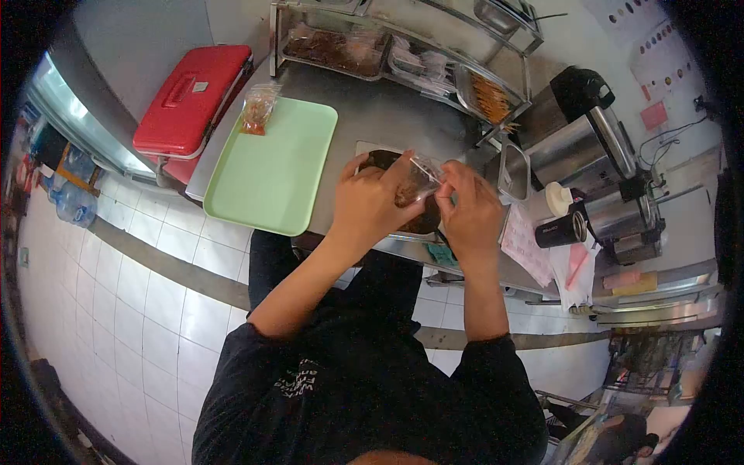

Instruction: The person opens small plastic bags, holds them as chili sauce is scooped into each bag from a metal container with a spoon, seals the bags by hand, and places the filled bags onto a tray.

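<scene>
Both hands grip a small clear zip bag (419,183) with some brown food at its bottom. My left hand (370,200) closes round the bag's left side, while the fingers of my right hand (470,203) pinch its upper right edge. Beneath the hands sits a metal pan (362,146) of dark brown food, partly hidden by them. To the left lies a pale green tray (271,174). A filled zip bag (257,110) with reddish-orange contents rests at the tray's upper left corner.
A red cooler box (190,101) stands beyond the green tray. Along the back, a metal rack holds a pan of brown food (333,50) and a tray of orange-brown sticks (488,97). Steel urns (581,147) and a black cup (561,230) are at right.
</scene>
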The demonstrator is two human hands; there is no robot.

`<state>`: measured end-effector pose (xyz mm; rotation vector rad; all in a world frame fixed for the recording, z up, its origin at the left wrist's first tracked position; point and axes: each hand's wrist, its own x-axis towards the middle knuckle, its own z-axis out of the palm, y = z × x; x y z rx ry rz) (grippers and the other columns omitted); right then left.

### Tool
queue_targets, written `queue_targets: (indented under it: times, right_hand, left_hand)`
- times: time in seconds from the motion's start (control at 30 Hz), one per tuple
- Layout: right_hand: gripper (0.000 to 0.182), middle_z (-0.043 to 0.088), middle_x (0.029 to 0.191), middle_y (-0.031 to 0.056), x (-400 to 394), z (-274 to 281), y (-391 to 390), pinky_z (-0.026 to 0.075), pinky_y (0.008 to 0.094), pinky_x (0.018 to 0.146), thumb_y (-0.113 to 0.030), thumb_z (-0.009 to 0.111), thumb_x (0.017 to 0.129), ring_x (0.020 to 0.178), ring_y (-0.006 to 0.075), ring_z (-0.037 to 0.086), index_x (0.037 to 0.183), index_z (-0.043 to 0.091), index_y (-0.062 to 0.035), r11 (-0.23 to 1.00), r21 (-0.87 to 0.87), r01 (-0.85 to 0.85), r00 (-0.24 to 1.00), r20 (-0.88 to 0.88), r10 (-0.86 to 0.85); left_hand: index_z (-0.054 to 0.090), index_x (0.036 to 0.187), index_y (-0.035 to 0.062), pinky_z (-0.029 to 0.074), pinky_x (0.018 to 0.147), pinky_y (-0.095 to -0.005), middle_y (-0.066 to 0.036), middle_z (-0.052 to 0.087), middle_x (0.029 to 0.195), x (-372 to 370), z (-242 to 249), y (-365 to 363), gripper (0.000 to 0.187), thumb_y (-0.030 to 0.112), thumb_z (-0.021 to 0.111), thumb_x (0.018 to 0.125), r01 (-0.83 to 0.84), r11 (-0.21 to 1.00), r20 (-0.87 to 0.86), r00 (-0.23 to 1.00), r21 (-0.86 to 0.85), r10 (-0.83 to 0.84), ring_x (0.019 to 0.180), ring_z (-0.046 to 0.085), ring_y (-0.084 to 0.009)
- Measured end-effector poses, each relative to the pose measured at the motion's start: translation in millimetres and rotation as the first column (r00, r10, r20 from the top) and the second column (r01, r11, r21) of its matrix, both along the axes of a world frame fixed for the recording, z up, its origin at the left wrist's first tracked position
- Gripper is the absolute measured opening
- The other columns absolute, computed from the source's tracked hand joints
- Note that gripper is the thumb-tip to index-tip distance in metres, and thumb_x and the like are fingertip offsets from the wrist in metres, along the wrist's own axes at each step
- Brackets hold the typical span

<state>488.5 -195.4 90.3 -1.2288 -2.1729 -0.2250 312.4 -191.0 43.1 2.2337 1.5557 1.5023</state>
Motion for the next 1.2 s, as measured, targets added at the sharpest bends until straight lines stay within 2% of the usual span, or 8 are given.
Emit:
queue_targets:
  times: [0.1,0.27,0.5,0.6,0.73,1.0,1.1,1.2]
  right_hand:
    - [0.036,0.073,0.096,0.0134,2.2,0.4,4.2,0.057,0.04,0.08,-0.004,0.07,0.085,0.085,0.0268,0.072,0.119,0.058,-0.0079,0.989,0.147,-0.013,0.999,-0.035,0.019]
    - [0.04,0.074,0.101,0.0117,-3.2,25.4,-7.8,0.055,0.0348,0.083,-0.013,0.073,0.088,0.088,0.0201,0.072,0.126,0.059,-0.0077,0.936,-0.337,-0.096,0.853,-0.513,-0.098]
    - [0.018,0.076,0.091,0.0096,-8.6,-7.6,-7.7,0.052,0.0291,0.076,-0.014,0.075,0.088,0.083,0.015,0.07,0.102,0.076,-0.0035,0.941,-0.307,-0.139,0.818,-0.571,-0.066]
    - [0.018,0.076,0.091,0.009,-3.8,-2.6,-4.8,0.052,0.0291,0.075,-0.014,0.076,0.087,0.082,0.0149,0.07,0.102,0.076,-0.0042,0.942,-0.277,-0.191,0.818,-0.575,-0.003]
    - [0.018,0.076,0.089,0.009,0.2,12.2,-2.0,0.052,0.0296,0.076,-0.016,0.076,0.087,0.08,0.0155,0.069,0.1,0.076,-0.0034,0.919,-0.33,-0.217,0.898,-0.437,0.055]
    - [0.019,0.076,0.091,0.0099,10.7,13.9,-0.9,0.05,0.032,0.081,-0.02,0.07,0.093,0.078,0.0201,0.068,0.099,0.076,-0.0031,0.853,-0.326,-0.408,0.784,-0.604,0.144]
    - [0.017,0.076,0.088,0.0078,13.5,-6.6,5.8,0.049,0.0321,0.081,-0.019,0.07,0.093,0.076,0.0183,0.067,0.097,0.077,-0.0044,0.938,-0.142,-0.317,0.844,-0.494,0.21]
    - [0.012,0.076,0.083,0.006,6.9,8.1,-1.1,0.048,0.0315,0.079,-0.015,0.071,0.09,0.074,0.0159,0.066,0.096,0.078,-0.0059,0.949,-0.152,-0.275,0.894,-0.403,0.195]
  left_hand:
    - [0.064,0.125,0.0101,0.049,0.096,-0.0421,-0.006,0.065,0.065,4.0,2.5,1.5,0.061,0.033,0.079,0.071,-0.005,0.999,0.001,1.0,0.046,0.005,0.067,0.067,-0.0234]
    - [0.066,0.121,0.0099,0.051,0.093,-0.0419,-0.004,0.067,0.066,0.5,5.5,2.3,0.056,0.034,0.078,0.072,0.009,0.998,0.06,0.998,0.055,-0.012,0.066,0.067,-0.0242]
    - [0.064,0.128,0.0074,0.051,0.094,-0.0436,-0.015,0.074,0.097,-10.4,12.5,-4.8,0.063,0.035,0.084,0.075,0.226,0.971,0.221,0.953,-0.072,-0.206,0.093,0.07,-0.0305]
    - [0.069,0.122,0.0062,0.051,0.092,-0.0382,-0.016,0.074,0.105,-24.9,8.4,3.7,0.045,0.026,0.08,0.083,0.374,0.925,0.39,0.844,0.066,-0.368,0.096,0.07,-0.0271]
    - [0.079,0.101,0.0091,0.05,0.08,-0.0316,-0.009,0.075,0.091,-36.5,10.1,3.5,0.015,0.014,0.076,0.087,0.484,0.864,0.585,0.744,-0.138,-0.323,0.086,0.064,-0.0187]
    - [0.08,0.095,0.0071,0.047,0.071,-0.0275,-0.005,0.071,0.077,-38.5,-6.1,8.3,0.012,0.009,0.078,0.084,0.509,0.859,0.585,0.68,0.057,-0.441,0.073,0.059,-0.0125]
    - [0.08,0.094,0.0061,0.046,0.065,-0.0245,-0.004,0.07,0.074,-34.9,1.2,2.2,0.011,0.008,0.078,0.084,0.548,0.836,0.642,0.648,-0.019,-0.41,0.069,0.057,-0.0087]
    - [0.08,0.093,0.0055,0.044,0.059,-0.0214,-0.003,0.067,0.072,-29.0,0.1,2.5,0.01,0.009,0.079,0.084,0.595,0.804,0.716,0.57,-0.02,-0.404,0.067,0.055,-0.0054]
